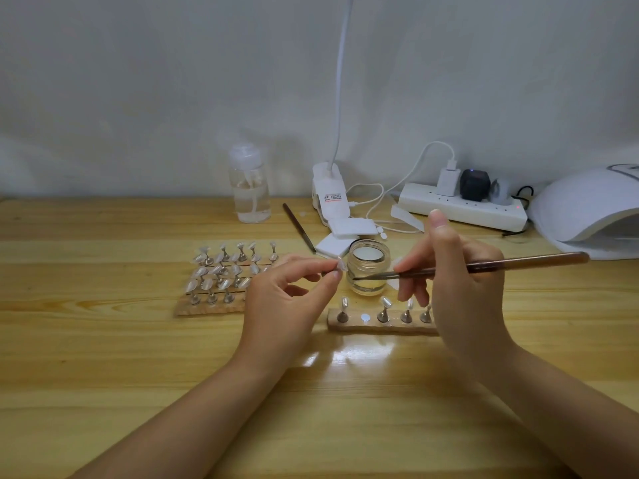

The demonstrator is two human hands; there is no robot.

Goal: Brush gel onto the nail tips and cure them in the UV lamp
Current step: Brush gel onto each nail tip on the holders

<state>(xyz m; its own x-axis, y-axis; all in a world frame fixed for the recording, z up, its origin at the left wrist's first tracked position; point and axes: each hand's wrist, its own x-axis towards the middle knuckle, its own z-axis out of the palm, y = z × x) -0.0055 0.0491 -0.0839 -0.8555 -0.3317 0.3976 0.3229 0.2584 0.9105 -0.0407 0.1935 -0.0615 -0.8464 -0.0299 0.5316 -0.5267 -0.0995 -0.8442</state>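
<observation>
Fingers of your left hand (287, 288) pinch a clear nail tip (340, 265) above the bench's middle; your right hand (460, 271) grips the gel brush (484, 266), bristles at the gel jar (368, 267). UV lamp (587, 209) sits at the right edge. Clip lamp label (332, 197) is unreadable.

Pale plaster wall (173, 81) behind glossy (lamp-lit) pine table (103, 357)

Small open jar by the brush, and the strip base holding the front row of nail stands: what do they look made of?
The small clear open jar looks like glass or clear hard plastic: see-through wall, glossy highlights, pale liquid visible inside. The narrow tan strip base looks like cork or rough wood: matte, speckled, uneven edges. The cone-shaped silver stands look like polished metal.
</observation>
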